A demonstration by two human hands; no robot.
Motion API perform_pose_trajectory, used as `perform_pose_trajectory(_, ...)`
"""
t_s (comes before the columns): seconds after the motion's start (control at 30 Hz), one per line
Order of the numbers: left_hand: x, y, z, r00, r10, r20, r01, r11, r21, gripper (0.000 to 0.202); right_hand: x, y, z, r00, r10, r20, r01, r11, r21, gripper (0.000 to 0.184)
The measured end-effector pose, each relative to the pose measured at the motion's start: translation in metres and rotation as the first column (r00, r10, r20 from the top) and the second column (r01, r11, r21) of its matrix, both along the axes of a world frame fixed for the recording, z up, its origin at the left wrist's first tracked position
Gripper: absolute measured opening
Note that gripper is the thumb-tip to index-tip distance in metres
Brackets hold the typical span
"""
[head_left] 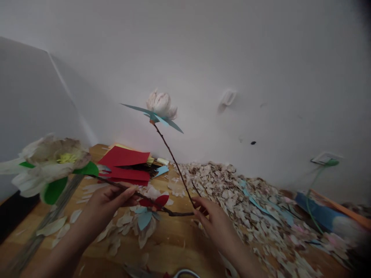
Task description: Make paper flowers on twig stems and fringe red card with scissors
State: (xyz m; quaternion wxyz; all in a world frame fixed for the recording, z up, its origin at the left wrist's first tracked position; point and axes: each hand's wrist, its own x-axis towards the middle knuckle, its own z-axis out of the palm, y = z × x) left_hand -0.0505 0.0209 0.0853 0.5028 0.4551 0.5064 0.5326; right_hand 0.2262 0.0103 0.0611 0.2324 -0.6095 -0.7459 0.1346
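My left hand (pixel 106 202) is closed around a thin brown branch (pixel 171 213) that runs across in front of me. At its left end sits a large white flower (pixel 55 164) with a yellow centre and green paper leaves. My right hand (pixel 213 214) pinches the right end of the branch, where a thin twig (pixel 174 158) rises to the upper left. Atop this twig is a white flower (pixel 160 104) with blue paper leaves. Below and behind the branch, between my hands, are petals with red paper leaves (pixel 158 201) and blue paper leaves (pixel 145 218).
Red paper sheets (pixel 126 158) lie against the wall at the back left. A wide heap of dried petals (pixel 220 189) covers the table's right side. A blue and orange box (pixel 321 212) stands at far right, near a green cable (pixel 311 199). Scissors handles (pixel 187 272) show at the bottom edge.
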Motion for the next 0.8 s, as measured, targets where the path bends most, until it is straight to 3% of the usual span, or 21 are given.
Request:
perform_pose_trajectory(0.1,-0.005,0.003,-0.003,0.998,-0.055,-0.041,0.056,0.998,0.031,0.010,-0.005,0.003,-0.002,0.999,0.038,0.011,-0.038,0.999,0.005,0.023)
perform_pose_trajectory(0.2,-0.008,0.005,-0.005,0.998,-0.034,-0.051,0.036,0.998,0.056,0.013,-0.012,0.004,-0.004,0.997,0.070,0.015,-0.070,0.997,0.014,0.022)
perform_pose_trajectory(0.37,-0.012,0.007,-0.004,1.000,0.003,0.030,-0.004,0.999,0.037,0.021,-0.022,0.003,-0.006,0.995,0.099,-0.021,-0.098,0.994,0.045,0.018)
perform_pose_trajectory(0.57,-0.024,0.012,-0.005,0.993,-0.039,0.110,0.039,0.999,0.005,0.027,-0.034,-0.006,-0.005,0.985,0.153,-0.078,-0.148,0.987,0.063,0.019)
perform_pose_trajectory(0.8,-0.027,0.014,0.001,0.994,0.109,-0.021,-0.107,0.989,0.101,0.040,-0.049,-0.024,-0.013,0.977,0.176,-0.119,-0.153,0.971,0.184,0.016)
